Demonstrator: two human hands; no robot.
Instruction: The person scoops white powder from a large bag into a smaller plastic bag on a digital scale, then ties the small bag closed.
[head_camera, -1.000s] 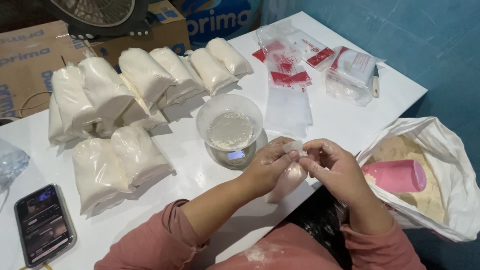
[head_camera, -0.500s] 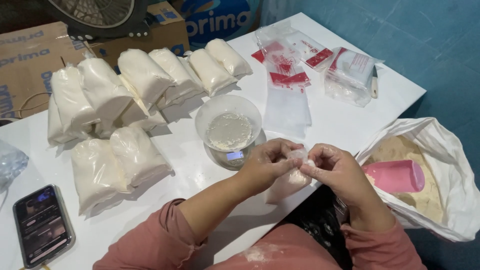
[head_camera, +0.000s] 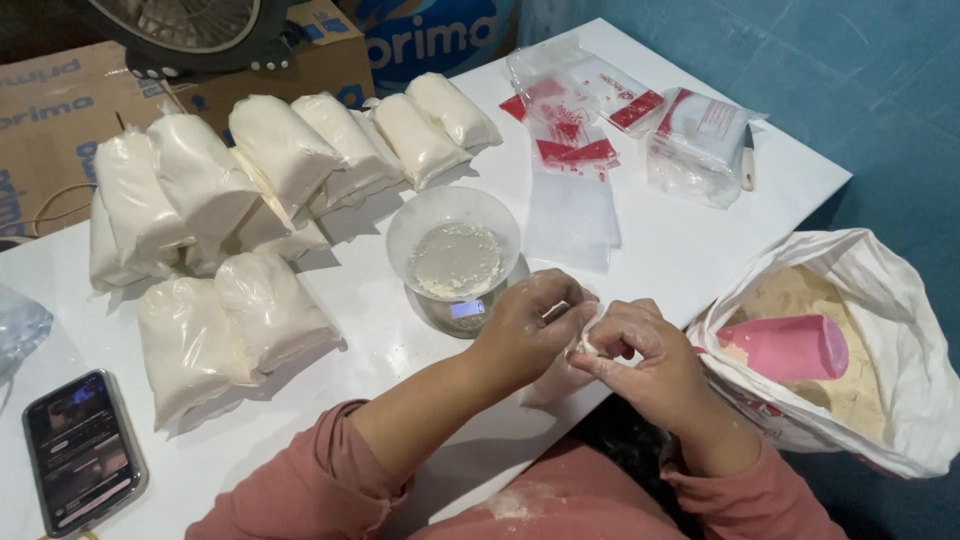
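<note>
My left hand (head_camera: 530, 325) and my right hand (head_camera: 640, 350) meet at the table's front edge, both pinching the top of a small clear bag of white powder (head_camera: 560, 375) that hangs below them. Fingers of both hands are closed on the bag's neck. Just behind my hands a clear bowl with some white powder (head_camera: 455, 245) sits on a small digital scale (head_camera: 462, 310).
Several filled powder bags (head_camera: 280, 170) lie at the back left and two more (head_camera: 230, 325) nearer. Empty zip bags (head_camera: 575, 150) lie at the back right. A white sack with powder and a pink cup (head_camera: 790, 345) stands right. A phone (head_camera: 85, 450) lies front left.
My hands have worked the bag's top, drawing closer together; the bag hangs lower between them. Nothing else has moved.
</note>
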